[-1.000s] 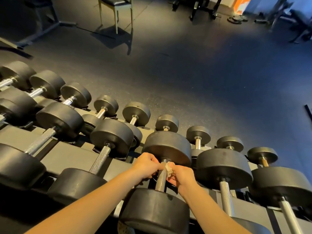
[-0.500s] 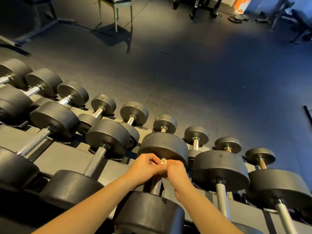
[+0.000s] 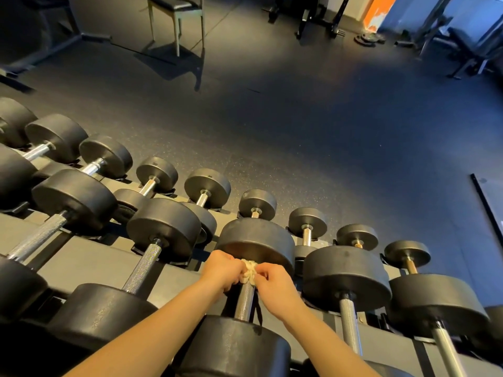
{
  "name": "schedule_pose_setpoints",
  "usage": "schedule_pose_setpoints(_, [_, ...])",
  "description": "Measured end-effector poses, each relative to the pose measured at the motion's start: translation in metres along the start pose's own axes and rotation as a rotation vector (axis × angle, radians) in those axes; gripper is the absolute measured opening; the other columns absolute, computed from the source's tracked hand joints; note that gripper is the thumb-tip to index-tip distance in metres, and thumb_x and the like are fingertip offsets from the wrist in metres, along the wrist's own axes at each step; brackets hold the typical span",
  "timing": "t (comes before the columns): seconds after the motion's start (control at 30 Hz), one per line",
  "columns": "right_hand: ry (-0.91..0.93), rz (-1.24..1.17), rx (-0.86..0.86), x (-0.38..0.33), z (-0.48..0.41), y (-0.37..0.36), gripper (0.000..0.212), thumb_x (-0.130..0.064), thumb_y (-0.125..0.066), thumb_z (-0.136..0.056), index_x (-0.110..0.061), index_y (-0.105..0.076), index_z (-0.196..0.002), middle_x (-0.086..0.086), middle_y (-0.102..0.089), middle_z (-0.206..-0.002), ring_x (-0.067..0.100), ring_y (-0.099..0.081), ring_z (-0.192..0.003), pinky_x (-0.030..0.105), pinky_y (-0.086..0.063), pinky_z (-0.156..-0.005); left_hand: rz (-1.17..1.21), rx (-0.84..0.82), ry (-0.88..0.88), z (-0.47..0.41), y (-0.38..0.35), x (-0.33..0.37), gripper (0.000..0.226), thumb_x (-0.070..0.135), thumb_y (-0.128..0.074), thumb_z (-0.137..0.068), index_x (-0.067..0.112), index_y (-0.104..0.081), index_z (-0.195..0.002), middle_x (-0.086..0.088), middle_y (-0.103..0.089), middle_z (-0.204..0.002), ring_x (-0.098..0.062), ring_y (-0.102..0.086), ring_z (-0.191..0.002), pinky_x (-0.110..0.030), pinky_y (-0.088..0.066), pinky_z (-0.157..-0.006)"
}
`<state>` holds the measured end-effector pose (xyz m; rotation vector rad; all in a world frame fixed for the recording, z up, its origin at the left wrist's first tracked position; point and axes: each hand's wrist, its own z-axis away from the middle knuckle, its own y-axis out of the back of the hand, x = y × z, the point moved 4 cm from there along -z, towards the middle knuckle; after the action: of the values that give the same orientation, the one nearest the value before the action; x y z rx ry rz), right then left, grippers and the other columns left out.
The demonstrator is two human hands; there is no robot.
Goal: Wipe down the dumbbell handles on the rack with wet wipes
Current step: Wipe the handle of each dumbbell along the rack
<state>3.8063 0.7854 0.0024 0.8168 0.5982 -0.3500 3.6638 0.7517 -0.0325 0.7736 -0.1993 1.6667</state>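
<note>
A black dumbbell rests on the upper shelf of the rack, its knurled metal handle running toward me between two round heads. A bunched whitish wet wipe is wrapped around the far end of that handle, just under the far head. My left hand pinches the wipe from the left and my right hand pinches it from the right. The near head sits between my forearms.
More dumbbells line both shelves to the left and right; a lower row of smaller ones lies beyond. Dark rubber floor spreads behind, with a chair and gym machines at the far edge.
Both hands slid the wipe up the handle from its middle to the far end by the head. The view drifted slightly.
</note>
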Motion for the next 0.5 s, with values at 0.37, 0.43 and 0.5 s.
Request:
schedule_pose_setpoints(0.37, [0.264, 0.178, 0.363, -0.025, 0.011, 0.062, 0.023, -0.017, -0.046, -0.104, -0.025, -0.067, -0.104, -0.009, -0.067, -0.092, 0.007, -0.063, -0.084, 0.032, -0.056, -0.08, 0.173, -0.187, 0.054, 0.006, 0.0, -0.003, 0.03, 0.019, -0.079, -0.085, 0.007, -0.068, -0.111, -0.012, -0.073, -0.103, -0.025, -0.071, -0.097, -0.037, -0.061, -0.079])
schedule_pose_setpoints(0.43, [0.299, 0.256, 0.418, -0.035, -0.002, 0.073, 0.02, -0.021, -0.046, -0.105, -0.024, -0.065, -0.109, -0.006, -0.067, -0.098, 0.01, -0.062, -0.085, 0.033, -0.056, -0.081, -0.092, -0.153, -0.065, 0.006, -0.009, 0.005, 0.039, 0.034, -0.082, -0.082, 0.009, -0.069, -0.109, -0.008, -0.071, -0.101, -0.021, -0.068, -0.095, -0.03, -0.056, -0.073])
schedule_pose_setpoints(0.5, [0.326, 0.297, 0.425, -0.044, -0.019, 0.075, 0.02, -0.024, -0.046, -0.105, -0.023, -0.065, -0.112, -0.004, -0.067, -0.104, 0.011, -0.062, -0.089, 0.03, -0.055, -0.083, -0.253, -0.104, -0.115, 0.003, -0.018, 0.01, 0.043, 0.04, -0.079, -0.084, 0.011, -0.065, -0.111, -0.008, -0.068, -0.102, -0.022, -0.066, -0.093, -0.028, -0.051, -0.071])
